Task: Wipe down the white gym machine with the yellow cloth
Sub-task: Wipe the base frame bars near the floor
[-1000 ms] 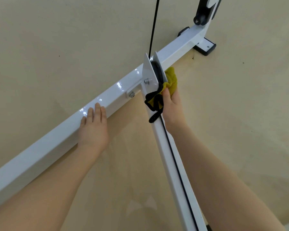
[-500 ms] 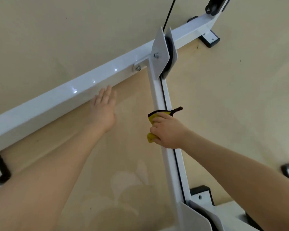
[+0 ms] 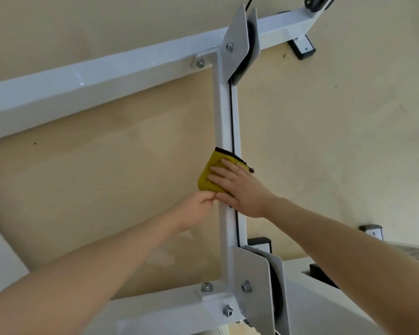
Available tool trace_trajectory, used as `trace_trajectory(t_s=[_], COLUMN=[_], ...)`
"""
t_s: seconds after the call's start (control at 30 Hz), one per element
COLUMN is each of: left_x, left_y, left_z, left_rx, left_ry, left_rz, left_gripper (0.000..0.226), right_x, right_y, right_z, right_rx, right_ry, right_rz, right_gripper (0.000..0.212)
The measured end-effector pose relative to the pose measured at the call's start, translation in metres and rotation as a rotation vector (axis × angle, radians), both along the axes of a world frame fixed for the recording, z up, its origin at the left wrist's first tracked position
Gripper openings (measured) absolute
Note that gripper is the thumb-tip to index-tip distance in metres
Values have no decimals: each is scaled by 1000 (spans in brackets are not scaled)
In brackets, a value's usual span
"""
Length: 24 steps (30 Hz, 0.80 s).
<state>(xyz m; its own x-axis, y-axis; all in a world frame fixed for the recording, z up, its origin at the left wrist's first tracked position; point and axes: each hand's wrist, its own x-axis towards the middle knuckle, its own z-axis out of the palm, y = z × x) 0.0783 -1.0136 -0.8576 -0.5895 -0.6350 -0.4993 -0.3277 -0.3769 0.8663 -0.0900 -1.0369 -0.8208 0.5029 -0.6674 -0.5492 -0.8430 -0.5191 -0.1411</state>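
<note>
Cloth [image 3: 212, 175], yellow, black-edged, bunched

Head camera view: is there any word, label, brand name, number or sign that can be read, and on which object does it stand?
None can be read.
White metal frame bar: plain paint, no lettering visible.
White pulley plates: bolts only, no marking.
Yellow cloth with black edge: no tag or print visible.

A smooth beige floor [image 3: 336, 141] fills the view, faintly glossy, with small dark specks [image 3: 35, 143] here and there.
</note>
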Motion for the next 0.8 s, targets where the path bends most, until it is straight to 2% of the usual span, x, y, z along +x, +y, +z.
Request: trace_trajectory(t_s=[0.07,0.13,0.2,0.27,0.33,0.43,0.5,0.57,0.67,0.73,0.8], left_x=[-6,-3,6,17,23,23,12,-5,-18,-17,-14], left_y=[18,30,32,30,26,13,-2,-17,-31,-32,-36], left_z=[1,-2,-9,-13,-13,-8,-1,9,12,8,7], left_rx=[208,257,201,119,66,18,46,93,140,148,150], left_ry=[72,34,-64,-125,-110,-61,1,54,94,117,109], left_rz=[93,154,222,271,290,285,247,182,208,237,225], left_gripper=[38,39,34,31,31,37,41,44,43,42,43], right_x=[-11,-17,-14,-4,4,3,2,0,-4,-8,-11], right_y=[21,16,-2,-17,-17,11,28,26,1,-13,-2], right_z=[4,4,-1,-6,-9,-1,5,5,-1,-5,-11], right_rx=[43,16,-95,-128,-136,75,229,286,97,-62,-125], right_ry=[-55,-19,33,77,45,-26,-28,23,-37,-60,-85], right_rz=[1,141,226,175,144,272,367,441,399,330,301], right_gripper=[82,78,75,78,79,72,60,51,58,54,49])
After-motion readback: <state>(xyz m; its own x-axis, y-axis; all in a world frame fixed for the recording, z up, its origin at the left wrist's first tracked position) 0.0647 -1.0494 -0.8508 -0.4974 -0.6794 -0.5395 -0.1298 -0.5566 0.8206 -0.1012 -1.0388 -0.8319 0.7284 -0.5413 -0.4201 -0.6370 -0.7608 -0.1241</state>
